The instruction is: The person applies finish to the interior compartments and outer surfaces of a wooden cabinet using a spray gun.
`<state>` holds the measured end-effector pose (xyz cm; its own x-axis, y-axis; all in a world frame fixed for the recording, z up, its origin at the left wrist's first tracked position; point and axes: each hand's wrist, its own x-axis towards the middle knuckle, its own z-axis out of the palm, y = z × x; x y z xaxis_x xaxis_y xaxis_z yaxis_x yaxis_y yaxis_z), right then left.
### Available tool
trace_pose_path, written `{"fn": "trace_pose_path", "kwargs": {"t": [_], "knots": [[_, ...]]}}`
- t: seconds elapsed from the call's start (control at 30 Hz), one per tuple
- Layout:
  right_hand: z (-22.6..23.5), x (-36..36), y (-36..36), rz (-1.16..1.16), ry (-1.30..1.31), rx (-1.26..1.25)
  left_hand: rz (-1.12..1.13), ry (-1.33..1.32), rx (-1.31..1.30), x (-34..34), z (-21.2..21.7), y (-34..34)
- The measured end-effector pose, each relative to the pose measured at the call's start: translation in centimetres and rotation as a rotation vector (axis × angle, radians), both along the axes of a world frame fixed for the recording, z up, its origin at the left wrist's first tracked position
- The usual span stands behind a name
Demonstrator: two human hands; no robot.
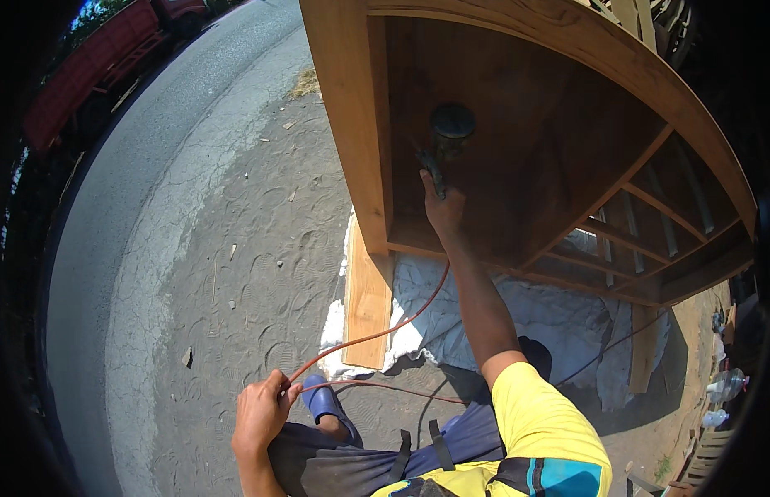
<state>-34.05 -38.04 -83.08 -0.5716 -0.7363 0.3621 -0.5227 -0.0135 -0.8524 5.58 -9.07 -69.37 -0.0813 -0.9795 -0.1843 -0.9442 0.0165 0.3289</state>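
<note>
My right hand [445, 209] reaches inside a large brown wooden cabinet [348, 124], its fingers wrapped round the handle of a spray gun [433, 172]. A dark round cup sits at the gun's far end, and a faint haze hangs about the shaded inner panel. From below that hand an orange-red air hose [377, 335] curves down to the left. My left hand [262, 410] is closed on the hose near my knee, holding it away from the cabinet. The gun's nozzle and trigger are too dark to make out.
White sheeting [518, 311] lies under the cabinet, with a wooden plank [368, 311] on its left part. Slatted compartments [650, 215] fill the cabinet's right side. Sandy ground [261, 240] borders a paved road [153, 157], where a red truck [95, 62] stands. Plastic bottles [725, 386] lie far right.
</note>
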Motion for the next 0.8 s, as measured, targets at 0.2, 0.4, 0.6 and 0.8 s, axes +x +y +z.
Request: {"fn": "trace_pose_path", "kwargs": {"t": [0.2,0.4,0.6,0.8], "knots": [[-4.9,0.6,-0.7,0.03,-0.036,0.102,0.031,-0.04,0.052,-0.2,0.9,0.4],[-6.5,-0.4,-0.9,0.062,0.026,0.193,0.028,-0.001,0.051,-0.4,0.4,0.2],[-1.1,-0.5,1.7,0.041,0.051,0.185,0.003,-0.011,0.022,-0.4,0.3,0.2],[7.7,-2.3,2.3,0.043,0.054,-0.081,-0.012,0.004,0.031,-1.3,0.2,-0.5]]}}
